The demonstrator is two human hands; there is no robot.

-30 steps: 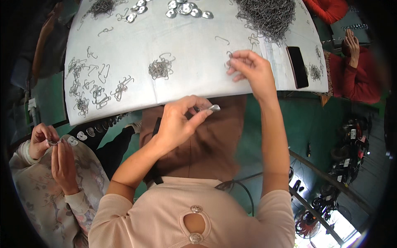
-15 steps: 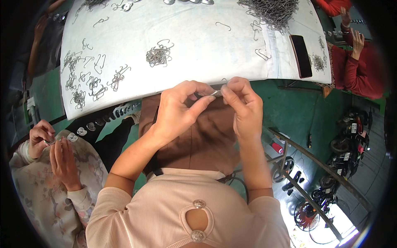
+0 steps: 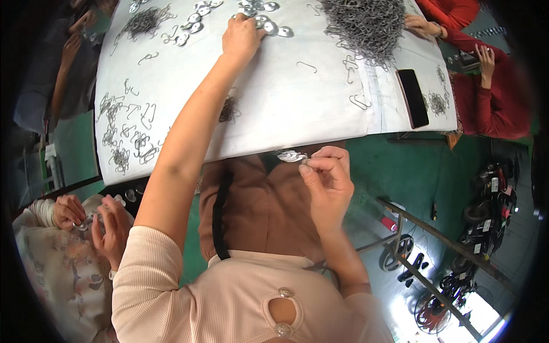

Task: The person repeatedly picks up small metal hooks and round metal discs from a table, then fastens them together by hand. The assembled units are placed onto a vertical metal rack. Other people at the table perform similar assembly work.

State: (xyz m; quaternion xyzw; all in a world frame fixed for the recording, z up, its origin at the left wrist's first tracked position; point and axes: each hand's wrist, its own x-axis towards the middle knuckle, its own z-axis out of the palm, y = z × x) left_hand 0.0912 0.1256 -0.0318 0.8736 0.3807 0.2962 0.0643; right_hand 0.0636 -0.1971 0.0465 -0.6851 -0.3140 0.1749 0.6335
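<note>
My left hand [image 3: 242, 39] reaches far over the white-covered table, its fingers bent down at a cluster of shiny metal discs [image 3: 270, 28]. Its fingertips are partly hidden, so whether it grips a disc cannot be told. Close to my lap, just off the table's near edge, my right hand [image 3: 333, 177] pinches a shiny, curved metal piece [image 3: 291, 156] between thumb and fingers. That piece points left from the fingertips; part of it is covered by them. Under my left forearm, a small heap of wire hooks [image 3: 229, 110] is partly hidden.
A big pile of wire hooks [image 3: 369, 28] lies at the far right of the table [image 3: 286, 103]. Loose hooks [image 3: 130, 134] are scattered at left, and a phone [image 3: 413, 98] lies at right. Co-workers' hands [image 3: 106, 226] work at lower left; others sit at right.
My left hand has left my right hand and stretched forward to the far discs. My right hand has moved down slightly, still pinching. Another person's hand now reaches to the big hook pile.
</note>
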